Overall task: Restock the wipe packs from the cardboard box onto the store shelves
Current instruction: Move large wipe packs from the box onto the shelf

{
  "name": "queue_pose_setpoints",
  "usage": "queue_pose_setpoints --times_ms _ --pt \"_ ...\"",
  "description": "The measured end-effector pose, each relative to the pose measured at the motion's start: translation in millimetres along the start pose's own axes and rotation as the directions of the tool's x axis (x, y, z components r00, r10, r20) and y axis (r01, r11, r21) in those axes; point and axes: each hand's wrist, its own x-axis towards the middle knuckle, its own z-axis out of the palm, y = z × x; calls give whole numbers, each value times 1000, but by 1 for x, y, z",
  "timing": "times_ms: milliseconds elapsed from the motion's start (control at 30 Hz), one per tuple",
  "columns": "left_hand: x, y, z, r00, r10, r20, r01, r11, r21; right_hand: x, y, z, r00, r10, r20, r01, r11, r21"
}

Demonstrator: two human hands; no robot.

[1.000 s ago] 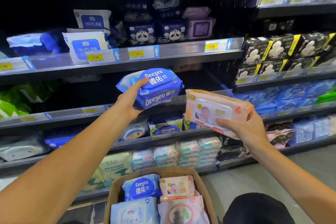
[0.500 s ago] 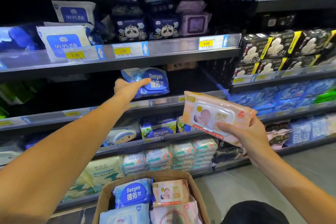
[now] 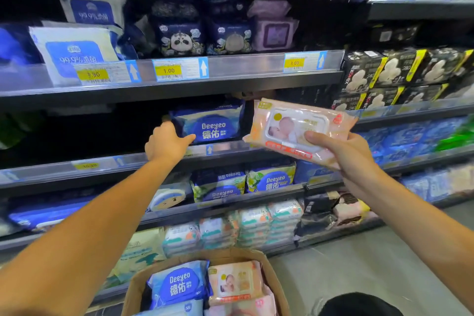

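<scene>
While a blue Deeyeo wipe pack (image 3: 210,124) stands upright on the second shelf (image 3: 128,164) from the top, its lower left corner is touched by the thumb of the left hand (image 3: 165,142); the other fingers are hidden behind the pack's left side, so whether the pack is gripped or only steadied cannot be told. A pink baby wipe pack (image 3: 297,128) is held by the right hand (image 3: 343,154) in front of the shelves, to the right of the blue pack & slightly tilted, w/ the thumb pressed on its front near the lid and the fingers curled under its lower edge. At bottom centre, an open cardboard box (image 3: 275,282) is seen w/ more packs inside: a blue Deeyeo pack in the box (image 3: 178,285) at left, a pink pack in the box (image 3: 234,282) just beside it at right. Yellow price tags (image 3: 168,70) are fixed along the top shelf's edge.
</scene>
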Motion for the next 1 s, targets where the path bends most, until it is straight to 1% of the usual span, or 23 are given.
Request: queue_pose_setpoints --times_ms 100,233,267,300,333,400,467,600,700,767,800,867,900,967,1000 --pt "2 2 4 1000 -4 -7 4 1000 30 18 -9 10 998 54 25 -55 997 44" --pt "7 -5 7 999 39 -4 -39 998 54 41 -18 28 997 40 59 -42 999 33" --pt "7 -8 8 998 57 -7 -56 996 63 47 -19 33 998 23 63 -23 1000 -4" --pt "7 -10 8 997 82 -13 -81 994 72 53 -19 36 998 -7 66 12 997 -77" --pt "6 -12 9 993 115 -22 -113 990 79 59 -21 39 996 -53 75 66 980 -187" --pt "3 -16 9 982 184 -47 -179 979 93 67 -26 46 983 -129 130 170 907 -385" --pt "2 -18 10 971 233 -62 -225 968 110 76 -29 48 969 -171 177 237 842 -486" --pt "1 -22 11 952 303 -39 -295 946 134 92 -25 42 958 -200 206 287 695 -659" --pt "-1 -24 12 928 371 -24 -359 912 200 105 -9 42 953 -162 255 298 635 -713" --pt "-3 -26 12 914 406 -18 -391 890 236 111 5 45 970 -122 212 242 597 -765" --pt "-3 -27 11 909 417 -25 -398 883 249 114 11 47 976 -135 170 217 563 -797" --pt "-6 -29 9 891 450 -62 -422 870 253 116 21 50 976 -187 116 197 508 -838" --pt "-9 -30 9 871 483 -91 -449 858 250 116 25 50 970 -220 108 207 501 -840" --pt "-15 -31 10 817 558 -145 -520 821 235 106 34 51 947 -303 106 253 500 -828" --pt "-19 -29 10 784 600 -161 -563 796 224 98 39 51 925 -365 110 289 483 -827"
